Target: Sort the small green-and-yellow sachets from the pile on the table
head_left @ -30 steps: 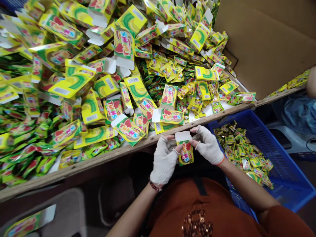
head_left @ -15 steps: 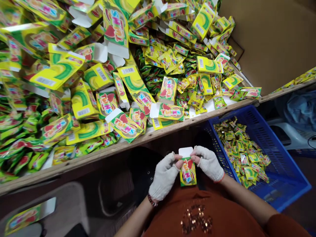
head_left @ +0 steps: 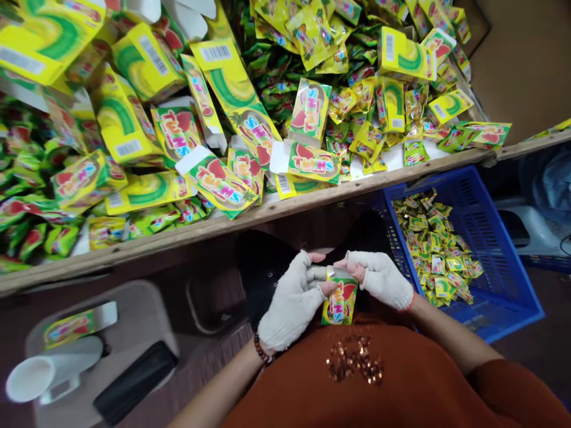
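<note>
A small "TWINS" candy box (head_left: pixel 339 302), yellow and green with a watermelon picture, stands upright in front of my body. My left hand (head_left: pixel 297 297), in a white glove with bare fingertips, is closed on the box's left side. At its top edge is my right hand (head_left: pixel 379 276), gloved the same way, with thumb and fingers pinched at the upper right corner. The white top flap is folded down and now shows only as a thin edge. What lies inside the box is hidden.
Several candy boxes (head_left: pixel 218 181) and small packets (head_left: pixel 312 35) heap on the table, behind its wooden edge (head_left: pixel 276 208). A blue crate (head_left: pixel 513 285) on the right holds more small packets. At lower left, a stool (head_left: pixel 134 297) bears a white mug (head_left: pixel 53 365), a black phone (head_left: pixel 136 380) and a box.
The box's white flap stood up before and is now bent down over the top. My left thumb has lifted from the box's edge. The whole view has shifted nearer to the table edge.
</note>
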`<state>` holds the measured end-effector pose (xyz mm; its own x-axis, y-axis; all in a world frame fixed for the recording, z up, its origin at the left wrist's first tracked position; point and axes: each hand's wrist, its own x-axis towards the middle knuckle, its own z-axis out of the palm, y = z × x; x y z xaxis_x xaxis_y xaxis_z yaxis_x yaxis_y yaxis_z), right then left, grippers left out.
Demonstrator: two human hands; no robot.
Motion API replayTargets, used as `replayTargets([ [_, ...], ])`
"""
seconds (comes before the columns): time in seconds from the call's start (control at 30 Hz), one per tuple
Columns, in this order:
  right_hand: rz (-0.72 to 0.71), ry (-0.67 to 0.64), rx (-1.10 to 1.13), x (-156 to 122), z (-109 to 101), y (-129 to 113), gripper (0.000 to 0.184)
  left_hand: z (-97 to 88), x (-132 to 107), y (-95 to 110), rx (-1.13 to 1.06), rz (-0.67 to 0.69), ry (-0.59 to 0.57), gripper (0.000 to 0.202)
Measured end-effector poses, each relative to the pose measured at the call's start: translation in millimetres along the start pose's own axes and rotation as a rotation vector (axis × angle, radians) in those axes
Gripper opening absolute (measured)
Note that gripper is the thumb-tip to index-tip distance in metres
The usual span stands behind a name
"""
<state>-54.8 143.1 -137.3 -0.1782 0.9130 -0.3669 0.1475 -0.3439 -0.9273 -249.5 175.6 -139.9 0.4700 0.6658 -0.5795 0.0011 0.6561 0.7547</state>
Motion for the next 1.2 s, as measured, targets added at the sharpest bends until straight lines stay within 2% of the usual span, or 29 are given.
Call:
replayTargets([
  [0.13, 0.010, -0.048, -0.034, -3, -4, -11, 0.032, -2.2, -5, 2, 0.021, -0.013, -0.023, 0.047],
  [0.27, 0.026, -0.027, -0.049, 1, -4, -14, 0.022, -3.0, -6, 4, 0.050, -0.025, -0.061, 0.045],
  [0.43, -0.032, 0.008, -0.203, 1, 0, -16, 0.015, -4.6, -5, 2, 0.207, 0.072, -0.057, 0.031],
  [0.57, -0.062, -0.067, -0.181, -7, 1, -14, 0.022, -8.4, -3, 0, 0.341, 0.138, -0.033, 0.016],
  [0.73, -0.072, -0.154, -0.098, -18, 0, 3, 0.032, -13.5, -3, -5, 0.407, 0.207, -0.017, 0.012],
  [0.87, 0.024, -0.110, -0.102, -17, 4, 14, 0.030, -13.6, 3, -9, 0.449, 0.239, -0.052, 0.014],
  [0.93, 0.022, -0.079, -0.127, -12, 3, 12, 0.029, -10.5, 10, -5, 0.485, 0.266, -0.071, 0.016],
  [1.03, -0.092, -0.043, -0.276, -6, -13, -4, 0.023, -2.4, 22, 9, 0.573, 0.340, -0.104, 0.019],
  [1.13, -0.217, 0.071, -0.543, -10, -51, -34, 0.021, 3.4, 33, 36, 0.653, 0.478, -0.078, 0.017],
  [1.2, -0.210, 0.172, -0.818, -19, -80, -58, 0.019, 2.9, 41, 60, 0.737, 0.655, -0.004, 0.024],
])
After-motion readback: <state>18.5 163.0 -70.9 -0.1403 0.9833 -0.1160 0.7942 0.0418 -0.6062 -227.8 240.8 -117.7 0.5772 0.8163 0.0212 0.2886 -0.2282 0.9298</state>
